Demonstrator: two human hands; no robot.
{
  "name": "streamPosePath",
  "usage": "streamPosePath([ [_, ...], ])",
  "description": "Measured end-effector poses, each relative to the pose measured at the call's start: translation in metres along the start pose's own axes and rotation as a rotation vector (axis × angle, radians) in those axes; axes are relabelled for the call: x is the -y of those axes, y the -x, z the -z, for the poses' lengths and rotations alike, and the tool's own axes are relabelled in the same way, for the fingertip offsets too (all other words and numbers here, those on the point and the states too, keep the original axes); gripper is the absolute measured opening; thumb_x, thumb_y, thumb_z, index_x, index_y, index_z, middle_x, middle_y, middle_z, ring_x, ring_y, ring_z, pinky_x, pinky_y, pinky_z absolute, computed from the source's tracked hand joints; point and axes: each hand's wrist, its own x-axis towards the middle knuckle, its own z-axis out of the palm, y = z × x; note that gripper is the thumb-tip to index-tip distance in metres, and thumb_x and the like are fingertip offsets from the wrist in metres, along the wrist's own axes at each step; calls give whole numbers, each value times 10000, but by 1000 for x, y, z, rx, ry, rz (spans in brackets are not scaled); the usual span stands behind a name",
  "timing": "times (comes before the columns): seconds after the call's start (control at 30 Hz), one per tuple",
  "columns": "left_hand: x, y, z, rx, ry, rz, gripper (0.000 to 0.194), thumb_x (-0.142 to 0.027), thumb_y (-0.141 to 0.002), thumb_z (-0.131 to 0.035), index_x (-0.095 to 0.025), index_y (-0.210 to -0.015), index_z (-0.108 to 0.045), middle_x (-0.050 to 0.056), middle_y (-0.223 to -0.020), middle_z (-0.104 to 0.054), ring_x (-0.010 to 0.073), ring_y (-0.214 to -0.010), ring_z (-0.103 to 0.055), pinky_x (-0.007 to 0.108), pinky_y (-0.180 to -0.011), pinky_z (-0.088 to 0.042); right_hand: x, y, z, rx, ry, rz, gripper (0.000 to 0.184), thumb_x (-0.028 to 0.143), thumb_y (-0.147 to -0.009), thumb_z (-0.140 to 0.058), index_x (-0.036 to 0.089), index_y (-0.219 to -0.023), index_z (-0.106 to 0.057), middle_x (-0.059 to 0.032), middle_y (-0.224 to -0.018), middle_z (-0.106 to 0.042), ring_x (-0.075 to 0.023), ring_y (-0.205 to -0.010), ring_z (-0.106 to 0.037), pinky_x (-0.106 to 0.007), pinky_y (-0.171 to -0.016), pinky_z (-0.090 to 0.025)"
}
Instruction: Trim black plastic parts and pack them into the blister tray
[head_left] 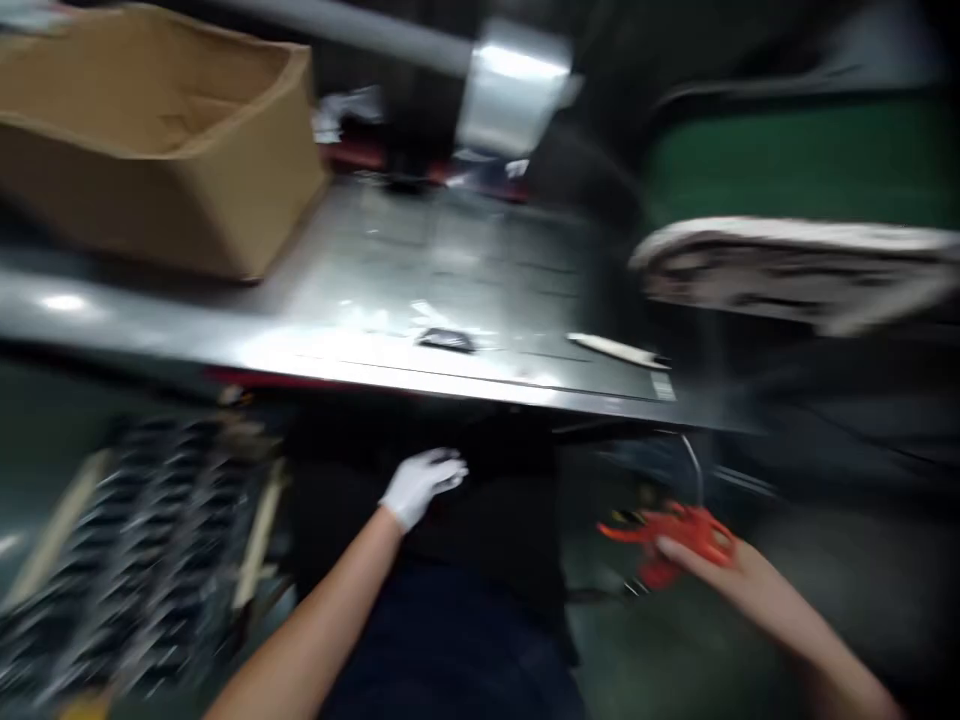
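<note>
My left hand [424, 487], in a white glove, is held in front of my dark clothing, below the table's front edge. Its fingers are curled in, and anything between them is lost against the black. My bare right hand [694, 560] is low on the right, wrapped round an orange-red tool [679, 535]. Blur hides the tool's exact kind; a thin pale curved line [694, 465], perhaps a hose or cord, rises from near it. On the metal table [360, 280] a small dark piece [447, 340] lies near the front edge.
A large open cardboard box [225, 200] stands on the table at left. A white-handled thin tool [619, 350] lies at the table's right. Rows of black parts [142, 540] fill a rack at lower left. A green surface [802, 160] and grey-white bundle [795, 260] are at right.
</note>
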Motion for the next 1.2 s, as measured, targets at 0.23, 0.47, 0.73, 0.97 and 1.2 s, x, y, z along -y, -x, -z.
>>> streamPosePath([
  [0.23, -14, 50, -40, 192, -98, 81, 539, -353, -881, -817, -150, -1352, -650, 143, -1326, -724, 318, -1280, -663, 409, -1131, -533, -28, -60, 23, -487, -274, -127, 589, 607, -861, -650, 141, -1214, -716, -143, -1154, -788, -293, -1151, -709, -453, -1053, -533],
  [0.47, -47, 91, -81, 150, 333, -234, 342, -331, -808, -877, -335, -1131, -764, 38, -1249, -770, 315, -1161, -730, 487, -1010, -615, 24, -70, -66, -33, -413, -73, 376, 528, -874, -671, 156, -877, -730, -65, -743, -721, -228, -759, -697, -309, -667, -552],
  [0.73, -75, 98, -91, 21, 187, -471, 360, -413, -722, -932, -365, -1051, -796, 16, -1258, -767, 315, -1232, -689, 497, -1114, -536, 191, -8, -67, 125, -496, 874, 113, 240, -991, -617, 201, -1055, -702, -31, -868, -649, -126, -722, -599, -244, -644, -492],
  [0.97, -98, 96, -75, 37, 81, -574, 512, -354, -843, -845, -280, -1333, -711, 108, -1461, -652, 368, -1385, -570, 471, -1179, -470, 233, -55, -60, 254, -277, 1005, 74, 215, -1012, -541, 202, -976, -604, -7, -827, -630, -119, -694, -573, -241, -619, -437],
  [1.2, -125, 89, -42, 18, -33, -462, 446, -572, -899, -708, -255, -1197, -805, 164, -1314, -737, 404, -1101, -744, 469, -915, -639, 314, -154, -50, 44, 580, 1046, 197, 281, -1045, -488, 181, -966, -639, -49, -888, -719, -181, -636, -624, -321, -537, -290],
])
